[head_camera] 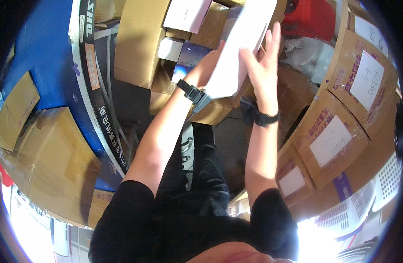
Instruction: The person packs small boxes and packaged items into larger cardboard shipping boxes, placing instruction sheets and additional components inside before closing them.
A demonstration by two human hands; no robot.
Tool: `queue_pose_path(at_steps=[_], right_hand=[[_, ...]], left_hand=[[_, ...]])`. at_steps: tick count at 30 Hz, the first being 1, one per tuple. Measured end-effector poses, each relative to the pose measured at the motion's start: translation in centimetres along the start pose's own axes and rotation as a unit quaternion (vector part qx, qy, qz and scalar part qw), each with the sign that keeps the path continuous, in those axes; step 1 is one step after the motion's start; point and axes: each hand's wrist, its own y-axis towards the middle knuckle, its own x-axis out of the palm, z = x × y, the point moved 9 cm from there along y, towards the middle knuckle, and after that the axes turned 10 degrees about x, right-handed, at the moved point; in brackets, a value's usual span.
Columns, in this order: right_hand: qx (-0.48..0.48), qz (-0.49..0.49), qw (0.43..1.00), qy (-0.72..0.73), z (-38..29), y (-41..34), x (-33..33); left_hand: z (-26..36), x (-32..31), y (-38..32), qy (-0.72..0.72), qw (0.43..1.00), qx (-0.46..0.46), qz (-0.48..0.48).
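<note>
A long white box [237,52] is tilted above an open cardboard carton [139,42]. My left hand [206,67] supports its left side, and the box hides most of those fingers. My right hand [265,65] touches the box's right side with the thumb, its other fingers spread apart. Below, the carton holds a pale printed box [187,14], a small white box [170,49], dark blue boxes [193,52] and a brown box [209,28]. Each wrist wears a black strap; a grey cable part lies by the left one.
A blue table [53,59] with cardboard boxes [53,161] stands to the left. Taped cartons [346,121] with written paper sheets line the right side. A red container [310,19] and clear plastic wrap [300,52] sit at the upper right; white plastic baskets [346,210] are lower right.
</note>
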Motion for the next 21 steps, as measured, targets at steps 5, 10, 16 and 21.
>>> queue_pose_path(at_steps=[5, 10, 16, 21], right_hand=[[-0.141, 0.146, 0.914, -0.351, -4.5, 1.2, 4.1], [-0.048, 0.198, 0.816, -0.540, -3.8, 2.9, 7.1], [0.003, 0.199, 0.852, -0.484, -6.0, 3.8, 12.2], [0.008, 0.157, 0.889, -0.431, -3.4, 6.7, 17.1]], left_hand=[[1.8, -2.9, 0.6, -0.187, 0.980, 0.024, 0.056], [2.4, -7.6, 1.3, 0.059, 0.997, 0.049, 0.012], [1.6, -12.7, -1.3, 0.183, 0.953, 0.184, 0.153], [1.6, -14.3, -5.2, 0.161, 0.967, 0.061, 0.189]])
